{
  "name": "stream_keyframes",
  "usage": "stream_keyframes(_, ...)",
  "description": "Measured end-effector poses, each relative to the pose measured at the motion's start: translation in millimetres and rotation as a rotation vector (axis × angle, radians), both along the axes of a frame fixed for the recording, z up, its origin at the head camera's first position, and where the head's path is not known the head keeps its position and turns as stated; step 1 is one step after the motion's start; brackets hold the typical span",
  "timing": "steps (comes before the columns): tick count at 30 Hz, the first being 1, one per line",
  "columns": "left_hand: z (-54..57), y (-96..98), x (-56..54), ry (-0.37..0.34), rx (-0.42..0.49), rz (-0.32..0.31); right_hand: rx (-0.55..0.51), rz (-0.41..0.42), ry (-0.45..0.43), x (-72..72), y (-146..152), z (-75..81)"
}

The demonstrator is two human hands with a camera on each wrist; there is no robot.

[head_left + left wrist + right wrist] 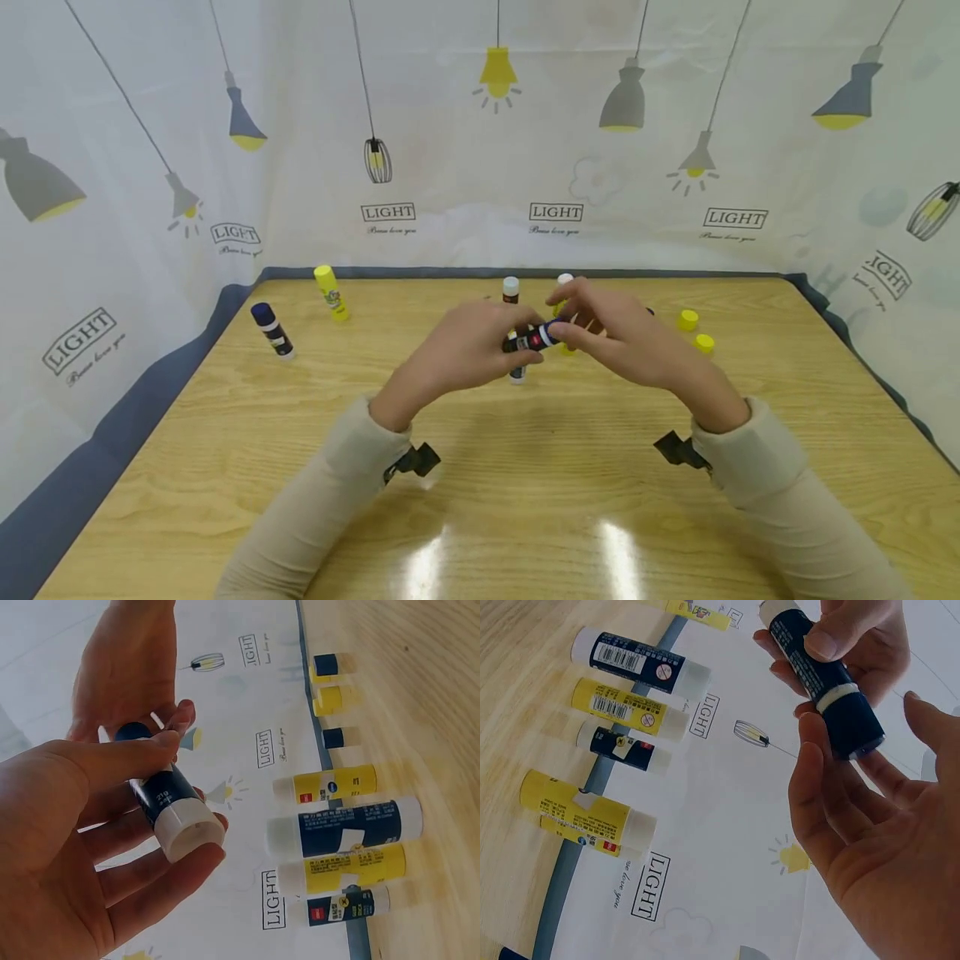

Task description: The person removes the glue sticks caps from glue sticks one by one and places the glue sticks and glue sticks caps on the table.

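Observation:
My left hand (pixel 480 342) grips a navy glue stick (pixel 169 791) by its barrel, tilted above the table, its white base toward the left wrist camera. The navy cap (pixel 851 731) is on its other end. My right hand (pixel 618 337) is at that end, its loosely bent fingers (pixel 810 765) touching the cap. The right thumb (pixel 926 724) stands apart from the cap in the right wrist view. Behind the hands stand several glue sticks with whitish tops, among them a large navy one (pixel 352 827), a small navy one (pixel 345 906) and a yellow one (pixel 577 802).
At the left of the table (pixel 540 467) stand a glue stick with a navy cap (pixel 273 331) and one with a yellow cap (pixel 332 293). Loose yellow caps (pixel 703 343) and navy caps (pixel 333 738) lie to the right. A printed curtain (pixel 465 167) hangs behind the table.

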State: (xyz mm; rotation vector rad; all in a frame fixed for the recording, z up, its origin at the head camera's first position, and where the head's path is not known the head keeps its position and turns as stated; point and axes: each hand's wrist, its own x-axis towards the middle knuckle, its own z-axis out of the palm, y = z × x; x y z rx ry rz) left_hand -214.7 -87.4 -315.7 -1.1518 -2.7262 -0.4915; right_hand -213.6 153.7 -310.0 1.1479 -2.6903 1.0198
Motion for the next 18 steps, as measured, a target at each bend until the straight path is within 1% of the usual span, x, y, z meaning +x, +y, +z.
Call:
stream_keyframes(4,-2.7,2.4,1.7,0.044,0.007,-0.014,0.015,0.011,0.041,1.0,-3,-1.5)
stream_keyframes(8,-2.5,2.7,4.1,0.05,0.011,-0.004,0.018,0.009,0.078,0.7,-4,-2.6)
stream_keyframes(14,1.7,3.7,8.0,0.066,0.01,0.01,0.011,0.05,0.163,1.5,-3,-0.6)
stream_keyframes(18,5.5,6.0,11.1,0.066,-0.007,0.005,0.006,0.08,0.207,3.1,0,2.2)
